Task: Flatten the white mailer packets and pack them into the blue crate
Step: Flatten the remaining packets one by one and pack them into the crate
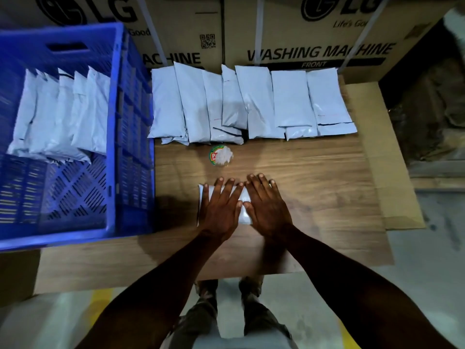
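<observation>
I had both palms flat on one white mailer packet (244, 212) lying on the wooden table (314, 177): my left hand (221, 210) over its left half, my right hand (268, 207) over its right, fingers spread, thumbs almost touching, neither hand gripping anything. The packet looked smooth and pale, and my hands covered most of it, so I could not judge its full outline. Just beyond my fingertips sat a small round sticker-like object (221, 156), its print too blurred to read. Farther back, a row of white packets (251, 104) overlapped along the table's far edge. To my left stood the blue crate (120, 137), with several packets (63, 114) leaning in a row inside. Cardboard boxes (314, 34) stood behind, cut off at the top.
</observation>
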`<control>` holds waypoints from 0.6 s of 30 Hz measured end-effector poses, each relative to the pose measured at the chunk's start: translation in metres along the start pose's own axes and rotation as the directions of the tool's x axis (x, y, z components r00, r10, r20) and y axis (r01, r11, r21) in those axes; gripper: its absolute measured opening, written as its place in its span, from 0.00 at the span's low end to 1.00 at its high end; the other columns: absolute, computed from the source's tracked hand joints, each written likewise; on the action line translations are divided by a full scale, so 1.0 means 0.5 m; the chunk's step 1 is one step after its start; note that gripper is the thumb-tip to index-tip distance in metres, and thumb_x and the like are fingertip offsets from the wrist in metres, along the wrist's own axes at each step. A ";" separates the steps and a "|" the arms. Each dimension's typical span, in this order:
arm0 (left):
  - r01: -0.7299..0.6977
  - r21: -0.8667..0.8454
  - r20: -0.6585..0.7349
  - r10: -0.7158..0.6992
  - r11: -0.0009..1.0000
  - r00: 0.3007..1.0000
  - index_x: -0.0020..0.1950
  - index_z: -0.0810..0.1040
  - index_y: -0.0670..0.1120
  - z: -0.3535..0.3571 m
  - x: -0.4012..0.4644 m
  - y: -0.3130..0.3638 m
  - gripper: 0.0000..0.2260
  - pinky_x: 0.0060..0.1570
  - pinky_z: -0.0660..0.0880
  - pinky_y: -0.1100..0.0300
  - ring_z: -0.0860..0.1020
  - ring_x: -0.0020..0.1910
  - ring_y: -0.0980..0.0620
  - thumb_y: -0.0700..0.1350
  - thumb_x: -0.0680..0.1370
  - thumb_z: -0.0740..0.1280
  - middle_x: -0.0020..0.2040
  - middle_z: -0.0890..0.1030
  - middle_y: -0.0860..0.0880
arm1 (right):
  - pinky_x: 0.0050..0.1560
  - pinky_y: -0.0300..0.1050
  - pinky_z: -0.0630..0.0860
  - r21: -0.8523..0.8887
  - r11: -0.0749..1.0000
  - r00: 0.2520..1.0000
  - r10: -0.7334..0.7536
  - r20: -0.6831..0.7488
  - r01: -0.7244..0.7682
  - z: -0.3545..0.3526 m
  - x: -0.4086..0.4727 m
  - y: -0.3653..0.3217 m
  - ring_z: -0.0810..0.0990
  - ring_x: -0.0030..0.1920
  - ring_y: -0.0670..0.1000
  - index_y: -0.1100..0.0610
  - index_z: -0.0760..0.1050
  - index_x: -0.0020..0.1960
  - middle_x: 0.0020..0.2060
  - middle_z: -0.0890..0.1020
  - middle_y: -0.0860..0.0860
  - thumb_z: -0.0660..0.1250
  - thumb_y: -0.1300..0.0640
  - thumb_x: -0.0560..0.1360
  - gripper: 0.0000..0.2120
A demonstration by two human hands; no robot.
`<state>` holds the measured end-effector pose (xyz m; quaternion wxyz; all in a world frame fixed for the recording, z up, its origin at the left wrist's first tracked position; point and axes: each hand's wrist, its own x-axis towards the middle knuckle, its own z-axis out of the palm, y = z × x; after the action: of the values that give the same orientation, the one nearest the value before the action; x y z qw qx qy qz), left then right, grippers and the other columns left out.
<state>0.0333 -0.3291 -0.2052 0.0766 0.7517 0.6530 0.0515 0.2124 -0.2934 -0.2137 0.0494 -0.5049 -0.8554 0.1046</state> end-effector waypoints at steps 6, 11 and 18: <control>-0.022 -0.004 0.048 0.022 1.000 0.999 0.81 0.61 0.52 -0.016 0.006 -0.010 0.24 0.77 0.50 0.39 0.58 0.80 0.42 0.54 0.85 0.49 0.79 0.65 0.48 | 0.80 0.63 0.51 -0.059 0.998 1.000 0.006 0.003 -0.006 -0.025 -0.002 -0.007 0.56 0.82 0.58 0.56 0.62 0.81 0.81 0.61 0.55 0.52 0.43 0.83 0.30; 0.050 -0.051 -0.011 -0.050 0.997 0.999 0.80 0.63 0.51 -0.045 -0.029 -0.040 0.24 0.77 0.54 0.37 0.59 0.79 0.42 0.54 0.84 0.49 0.79 0.65 0.48 | 0.81 0.62 0.50 -0.005 0.999 0.991 -0.035 -0.128 0.034 -0.036 -0.020 -0.057 0.58 0.81 0.58 0.58 0.63 0.80 0.80 0.64 0.57 0.55 0.44 0.82 0.30; 0.068 -0.114 -0.053 -0.074 0.991 0.996 0.80 0.64 0.48 -0.015 -0.071 -0.095 0.24 0.76 0.55 0.37 0.60 0.79 0.43 0.53 0.85 0.50 0.79 0.66 0.47 | 0.79 0.63 0.57 -0.048 0.987 0.977 -0.161 -0.138 0.155 0.020 -0.002 -0.122 0.61 0.80 0.59 0.63 0.64 0.79 0.79 0.65 0.60 0.53 0.48 0.83 0.29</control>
<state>-0.0195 -0.3574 -0.2057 0.1019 0.7207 0.6773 0.1069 0.1592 -0.3242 -0.2093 0.1085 -0.4424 -0.8889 0.0486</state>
